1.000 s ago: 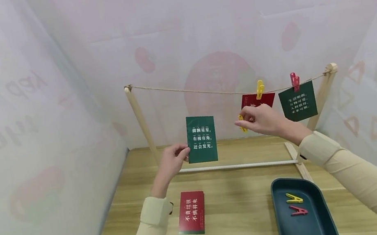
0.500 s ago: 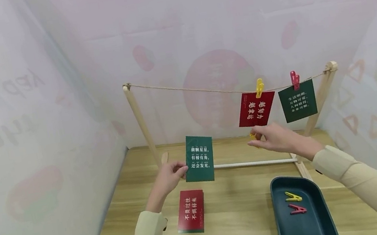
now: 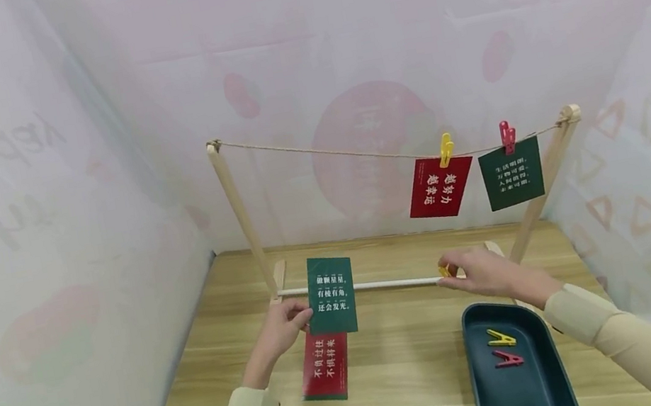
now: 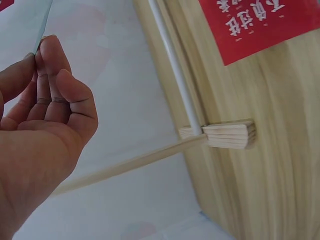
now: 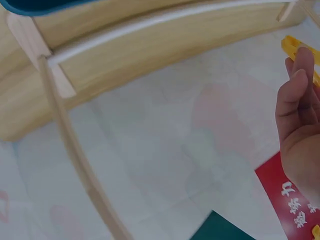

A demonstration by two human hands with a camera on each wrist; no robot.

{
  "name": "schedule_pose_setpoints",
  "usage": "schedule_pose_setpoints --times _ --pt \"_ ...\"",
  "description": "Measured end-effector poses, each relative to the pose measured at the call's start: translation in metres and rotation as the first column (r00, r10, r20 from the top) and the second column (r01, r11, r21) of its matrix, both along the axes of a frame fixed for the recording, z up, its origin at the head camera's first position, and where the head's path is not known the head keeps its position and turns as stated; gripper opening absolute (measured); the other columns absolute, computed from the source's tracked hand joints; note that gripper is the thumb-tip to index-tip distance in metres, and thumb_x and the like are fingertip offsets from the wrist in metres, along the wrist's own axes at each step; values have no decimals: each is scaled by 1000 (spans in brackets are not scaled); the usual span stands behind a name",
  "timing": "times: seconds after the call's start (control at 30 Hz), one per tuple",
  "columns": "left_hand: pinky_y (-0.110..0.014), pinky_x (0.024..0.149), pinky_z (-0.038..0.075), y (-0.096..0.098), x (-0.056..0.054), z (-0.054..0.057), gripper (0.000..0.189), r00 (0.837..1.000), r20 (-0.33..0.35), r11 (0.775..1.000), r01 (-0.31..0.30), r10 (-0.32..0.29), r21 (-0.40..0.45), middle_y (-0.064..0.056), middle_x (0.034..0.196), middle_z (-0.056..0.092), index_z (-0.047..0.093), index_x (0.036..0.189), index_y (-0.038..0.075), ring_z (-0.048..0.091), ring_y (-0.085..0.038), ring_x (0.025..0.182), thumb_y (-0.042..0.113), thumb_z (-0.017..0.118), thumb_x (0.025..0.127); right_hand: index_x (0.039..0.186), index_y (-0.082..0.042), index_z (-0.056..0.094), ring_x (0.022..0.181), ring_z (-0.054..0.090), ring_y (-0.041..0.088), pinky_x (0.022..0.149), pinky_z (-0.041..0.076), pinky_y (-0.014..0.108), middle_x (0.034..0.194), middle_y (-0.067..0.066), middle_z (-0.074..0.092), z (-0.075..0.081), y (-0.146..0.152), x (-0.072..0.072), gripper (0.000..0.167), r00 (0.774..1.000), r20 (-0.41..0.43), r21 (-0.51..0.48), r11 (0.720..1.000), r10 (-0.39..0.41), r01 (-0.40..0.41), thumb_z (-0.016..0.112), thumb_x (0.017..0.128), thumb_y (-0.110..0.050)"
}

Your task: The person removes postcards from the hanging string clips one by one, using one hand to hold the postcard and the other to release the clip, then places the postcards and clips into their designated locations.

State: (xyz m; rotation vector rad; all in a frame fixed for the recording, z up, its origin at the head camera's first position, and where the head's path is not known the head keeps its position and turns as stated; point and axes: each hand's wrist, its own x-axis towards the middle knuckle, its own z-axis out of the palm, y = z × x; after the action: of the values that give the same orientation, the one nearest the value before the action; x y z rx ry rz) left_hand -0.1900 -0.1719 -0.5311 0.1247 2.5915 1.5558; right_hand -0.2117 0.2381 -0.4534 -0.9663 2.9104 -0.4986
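Note:
My left hand (image 3: 282, 329) pinches the left edge of a green card (image 3: 332, 295) with white characters, held upright in the air. In the left wrist view that card (image 4: 42, 27) shows edge-on between thumb and fingertips. Behind its lower end, a red card (image 3: 325, 368) lies on the table, with a green edge showing under it. A yellow clothespin (image 3: 444, 271) is pinched in my right hand (image 3: 482, 272), low in front of the frame's white rod; the right wrist view shows this clothespin (image 5: 295, 47) at the fingertips.
A twine line (image 3: 317, 152) spans two wooden posts. From it hang a red card (image 3: 441, 187) under a yellow clothespin (image 3: 446, 149) and a green card (image 3: 512, 175) under a red clothespin (image 3: 508, 138). A dark blue tray (image 3: 523, 400) holds a yellow and a red clothespin.
Both hands have come down from near the line. The green card moves lower and left, now overlapping the red card on the table in view; the right hand drops below the hanging red card.

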Motion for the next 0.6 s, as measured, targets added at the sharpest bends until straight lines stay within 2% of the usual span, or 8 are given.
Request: schedule_pose_setpoints --times 0.2,0.3,0.4,0.6 --pt "-29 64 47 -7 6 -17 11 1000 31 1000 -3 3 -4 -4 79 70 69 100 4 66 -22 72 11 60 97 108 -13 65 72 59 2 68 55 24 88 -4 70 -35 14 22 30 999 13 31 999 -32 31 69 91 -37" --pt "-29 63 46 -9 8 -24 10 999 54 1000 -7 7 -14 -5 79 69 69 100 4 65 -20 71 10 61 96 104 -11 65 71 58 1 64 53 24 84 -5 68 -56 21 37 28 1000 6 27 1000 -16 16 69 91 -35" --pt "-28 64 47 -11 12 -33 10 997 82 1000 -8 10 -24 -5 80 69 68 101 4 65 -19 71 9 61 96 100 -12 64 67 55 -2 59 48 23 80 -9 64 -76 27 49 24 999 49 17 1000 7 -8 68 92 -34" --pt "-28 62 48 -16 19 -51 10 993 119 1000 -8 10 -18 -6 81 69 68 100 2 64 -19 71 7 60 96 100 -14 64 64 51 -6 57 45 23 79 -13 61 -100 42 65 22 994 103 12 999 -42 41 66 93 -35"
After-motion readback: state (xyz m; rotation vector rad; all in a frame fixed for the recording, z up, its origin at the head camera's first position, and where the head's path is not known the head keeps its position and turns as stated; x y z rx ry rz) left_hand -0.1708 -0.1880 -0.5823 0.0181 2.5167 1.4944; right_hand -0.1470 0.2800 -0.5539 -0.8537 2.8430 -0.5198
